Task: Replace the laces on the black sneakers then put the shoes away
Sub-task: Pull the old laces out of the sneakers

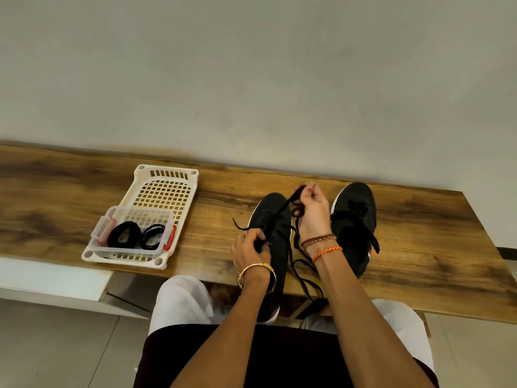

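Two black sneakers [272, 219] on desk [70, 191], left hand [250, 249] fingers pinching lace [282, 210] at eyelets, right hand [312, 210] fingers gripping bunched lace.

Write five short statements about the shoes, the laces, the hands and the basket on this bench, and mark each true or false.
1. Two black sneakers stand on the wooden bench. True.
2. The right hand holds a white lace. False: it holds a dark lace.
3. The left hand grips the left sneaker's lacing. True.
4. The clear plastic box in the white perforated basket holds red coils. False: the coils are black.
5. The right sneaker has no lace. False: dark lacing shows on it.
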